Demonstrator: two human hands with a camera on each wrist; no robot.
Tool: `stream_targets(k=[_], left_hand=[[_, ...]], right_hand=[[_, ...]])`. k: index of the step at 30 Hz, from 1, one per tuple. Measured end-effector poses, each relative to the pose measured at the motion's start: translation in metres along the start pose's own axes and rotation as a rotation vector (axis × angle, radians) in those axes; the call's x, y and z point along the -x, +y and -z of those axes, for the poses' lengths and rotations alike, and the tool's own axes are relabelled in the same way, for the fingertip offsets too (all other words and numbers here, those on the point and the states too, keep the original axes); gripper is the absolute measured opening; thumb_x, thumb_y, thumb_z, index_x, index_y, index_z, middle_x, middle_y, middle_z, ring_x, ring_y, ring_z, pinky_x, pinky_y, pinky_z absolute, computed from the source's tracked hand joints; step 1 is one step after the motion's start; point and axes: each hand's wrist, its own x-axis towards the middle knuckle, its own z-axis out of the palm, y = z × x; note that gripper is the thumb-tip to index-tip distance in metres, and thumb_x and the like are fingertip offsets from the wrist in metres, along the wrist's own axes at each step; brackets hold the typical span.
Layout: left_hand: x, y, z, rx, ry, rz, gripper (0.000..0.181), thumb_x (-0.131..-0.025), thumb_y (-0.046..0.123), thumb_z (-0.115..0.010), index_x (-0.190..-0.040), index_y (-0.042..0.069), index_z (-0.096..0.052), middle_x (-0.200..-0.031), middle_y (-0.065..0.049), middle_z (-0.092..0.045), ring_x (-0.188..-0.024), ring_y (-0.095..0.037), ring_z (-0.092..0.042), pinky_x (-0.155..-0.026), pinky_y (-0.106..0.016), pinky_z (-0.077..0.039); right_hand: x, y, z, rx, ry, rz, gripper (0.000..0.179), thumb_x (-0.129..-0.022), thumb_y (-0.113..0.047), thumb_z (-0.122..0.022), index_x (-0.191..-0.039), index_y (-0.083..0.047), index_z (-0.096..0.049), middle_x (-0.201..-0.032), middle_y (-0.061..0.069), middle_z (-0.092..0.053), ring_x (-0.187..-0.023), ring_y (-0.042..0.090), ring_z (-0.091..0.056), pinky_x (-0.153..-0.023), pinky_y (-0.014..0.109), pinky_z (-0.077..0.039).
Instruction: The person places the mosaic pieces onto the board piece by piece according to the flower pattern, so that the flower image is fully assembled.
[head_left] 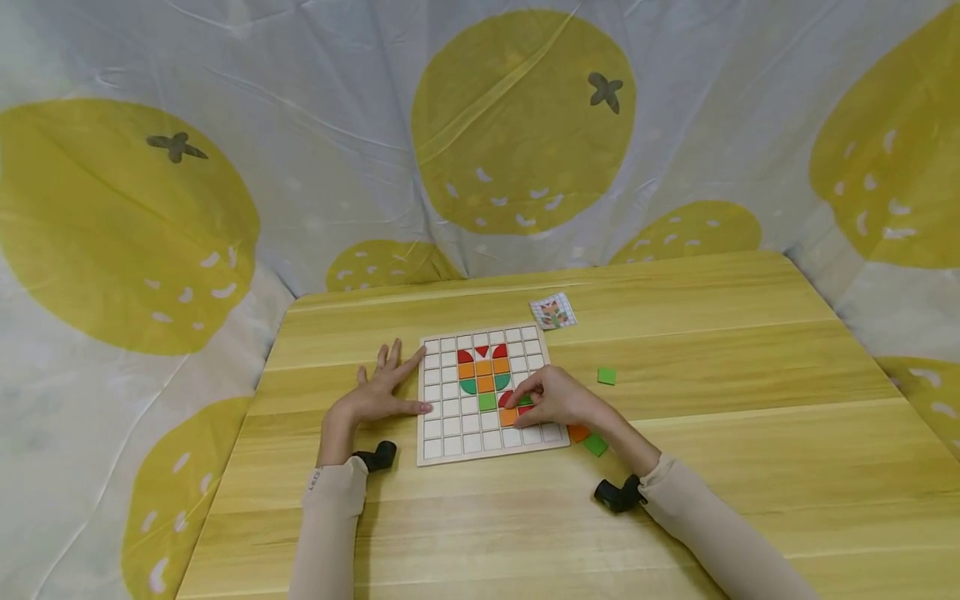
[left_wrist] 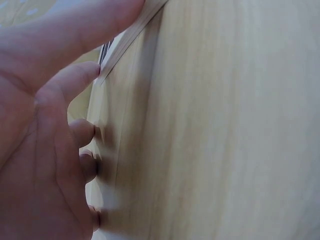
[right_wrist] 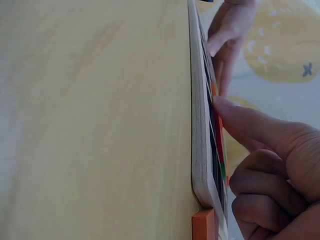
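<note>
A white gridded board (head_left: 442, 433) lies on the table, carrying red, orange, teal and green tiles. My left hand (head_left: 378, 394) is spread at the board's left side, with thumb and index fingertips touching its edge. In the left wrist view its other fingertips rest on the tabletop. My right hand (head_left: 558, 396) reaches over the lower right of the grid. Its thumb and index finger pinch an orange square tile (head_left: 509, 417) at the board's surface. A red rounded tile (head_left: 505, 398) sits just above that tile, and the fingers partly cover red and green tiles beside it.
A small pattern card (head_left: 553, 311) lies beyond the board's top right corner. One green square tile (head_left: 606, 377) rests to the right. Loose orange (head_left: 578, 433) and green tiles (head_left: 596, 445) lie by the lower right corner, below the right forearm. A patterned cloth (head_left: 337, 167) hangs behind the table.
</note>
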Motion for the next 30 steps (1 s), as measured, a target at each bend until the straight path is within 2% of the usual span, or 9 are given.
stream_targets(k=[8, 13, 17, 21, 26, 30], left_hand=[[0.001, 0.0, 0.001, -0.003, 0.004, 0.005, 0.103, -0.091, 0.047, -0.077, -0.168, 0.022, -0.013, -0.171, -0.021, 0.023, -0.156, -0.046, 0.026, -0.116, -0.076, 0.02], [0.0, -0.001, 0.0, -0.006, 0.002, 0.0, 0.103, -0.091, 0.048, -0.076, -0.168, 0.022, -0.012, -0.171, -0.021, 0.023, -0.156, -0.046, 0.026, -0.116, -0.077, 0.02], [-0.001, -0.002, -0.001, -0.01, 0.003, -0.004, 0.103, -0.091, 0.048, -0.076, -0.168, 0.022, -0.012, -0.171, -0.021, 0.023, -0.156, -0.046, 0.026, -0.116, -0.077, 0.02], [-0.001, -0.001, -0.001, -0.007, -0.001, -0.007, 0.103, -0.091, 0.048, -0.076, -0.168, 0.022, -0.012, -0.171, -0.021, 0.024, -0.156, -0.046, 0.027, -0.116, -0.077, 0.02], [0.001, 0.0, 0.0, 0.003, -0.008, -0.006, 0.104, -0.092, 0.046, -0.076, -0.168, 0.022, -0.01, -0.17, -0.021, 0.026, -0.156, -0.046, 0.028, -0.115, -0.077, 0.021], [0.0, 0.0, -0.001, 0.004, -0.006, -0.007, 0.104, -0.092, 0.047, -0.077, -0.168, 0.022, -0.01, -0.17, -0.021, 0.026, -0.156, -0.046, 0.027, -0.115, -0.077, 0.021]], right_hand=[[0.0, -0.003, -0.001, -0.018, -0.001, -0.001, 0.02, -0.081, -0.012, -0.089, -0.1, -0.01, -0.083, -0.054, -0.005, -0.033, -0.053, 0.01, -0.027, -0.052, 0.02, -0.025], [0.006, 0.001, 0.018, -0.016, -0.013, 0.028, 0.028, -0.083, -0.017, -0.088, -0.109, -0.01, -0.081, -0.055, -0.006, -0.03, -0.054, 0.01, -0.027, -0.054, 0.02, -0.027], [0.019, 0.009, 0.041, 0.04, -0.016, 0.007, 0.043, -0.083, -0.021, -0.088, -0.123, -0.011, -0.076, -0.058, -0.006, -0.03, -0.056, 0.01, -0.028, -0.057, 0.022, -0.032], [0.036, 0.023, 0.057, 0.111, -0.063, 0.009, 0.062, -0.082, -0.025, -0.09, -0.137, -0.011, -0.066, -0.061, -0.006, -0.031, -0.058, 0.008, -0.029, -0.059, 0.022, -0.032], [0.051, 0.038, 0.068, 0.14, -0.123, 0.013, 0.084, -0.075, -0.026, -0.094, -0.148, -0.009, -0.056, -0.064, -0.007, -0.027, -0.06, 0.007, -0.027, -0.06, 0.022, -0.03], [0.056, 0.042, 0.07, 0.137, -0.17, -0.013, 0.094, -0.072, -0.022, -0.096, -0.153, -0.008, -0.05, -0.065, -0.007, -0.029, -0.061, 0.008, -0.03, -0.062, 0.022, -0.034]])
